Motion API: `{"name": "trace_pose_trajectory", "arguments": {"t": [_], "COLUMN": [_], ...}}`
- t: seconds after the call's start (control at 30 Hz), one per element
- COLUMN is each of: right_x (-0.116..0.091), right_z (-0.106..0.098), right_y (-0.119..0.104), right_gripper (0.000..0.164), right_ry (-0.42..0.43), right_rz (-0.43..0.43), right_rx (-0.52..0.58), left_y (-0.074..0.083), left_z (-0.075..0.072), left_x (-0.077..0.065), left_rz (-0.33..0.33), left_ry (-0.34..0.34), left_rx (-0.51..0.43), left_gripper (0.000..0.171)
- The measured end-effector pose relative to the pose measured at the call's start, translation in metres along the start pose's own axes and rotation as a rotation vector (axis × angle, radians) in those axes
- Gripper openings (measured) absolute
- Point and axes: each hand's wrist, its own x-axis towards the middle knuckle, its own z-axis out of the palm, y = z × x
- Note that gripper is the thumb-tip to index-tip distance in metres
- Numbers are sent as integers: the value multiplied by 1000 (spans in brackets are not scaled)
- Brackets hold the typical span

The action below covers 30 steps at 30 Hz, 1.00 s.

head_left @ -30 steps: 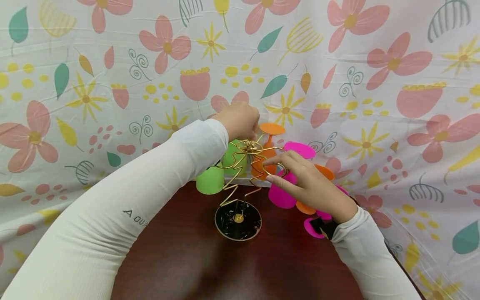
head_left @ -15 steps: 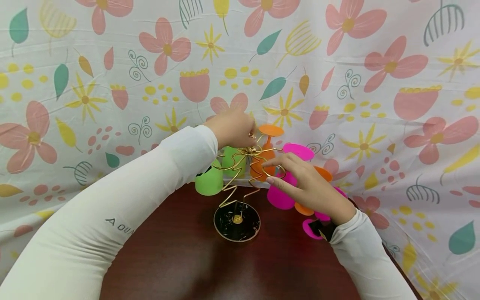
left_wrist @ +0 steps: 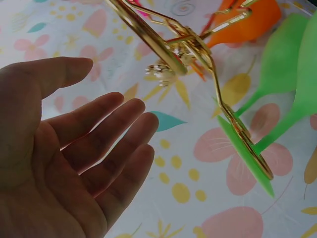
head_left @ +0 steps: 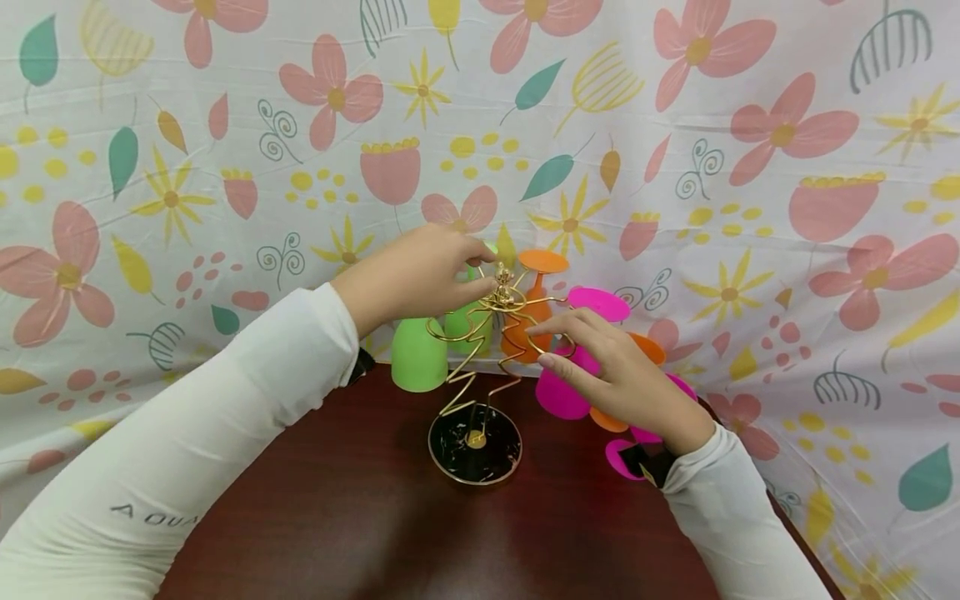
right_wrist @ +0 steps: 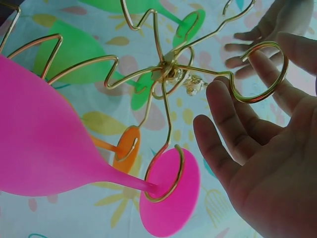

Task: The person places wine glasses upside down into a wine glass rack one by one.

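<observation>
A gold wire wine-glass rack stands on a round black base (head_left: 475, 446) with a gold rim. Close to its gold finial (head_left: 502, 287), my left hand (head_left: 420, 271) holds nothing, its fingers extended. My right hand (head_left: 622, 375) is at the rack's right side, fingers spread around an unfilled gold wire loop (right_wrist: 260, 96), with a gap between thumb and fingertips. Two green wine glasses (left_wrist: 285, 59) hang bowl-down, their feet on the rack's loops. Also hanging are an orange wine glass (head_left: 536, 287) and a magenta wine glass (right_wrist: 59, 144). Its magenta foot (right_wrist: 171, 198) rests in a loop.
More wine glasses, with an orange foot (head_left: 648, 346) and a magenta foot (head_left: 624, 460) showing, are partly hidden behind my right hand and wrist. The dark red-brown table (head_left: 360, 517) ends at a white floral cloth (head_left: 262, 192) that rises behind it.
My left hand has drawn back leftward from behind the rack's top, and its fingers have straightened. The right hand stays by the wire loop.
</observation>
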Motion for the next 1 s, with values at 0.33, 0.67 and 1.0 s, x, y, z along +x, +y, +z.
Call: {"name": "trace_pose_trajectory", "arguments": {"t": [0.33, 0.67, 1.0], "right_x": [-8, -13, -20], "right_z": [6, 14, 23], "right_y": [3, 0, 2], "right_gripper": [37, 45, 45], "right_ry": [25, 64, 134], "right_rz": [33, 70, 97], "right_rx": [28, 36, 59], "left_y": [5, -1, -9], "left_z": [16, 45, 79], "left_x": [-46, -72, -89], "left_rz": [-41, -76, -62], "left_ry": [254, 316, 448], "left_rx": [34, -10, -78], "left_gripper": [41, 62, 67]}}
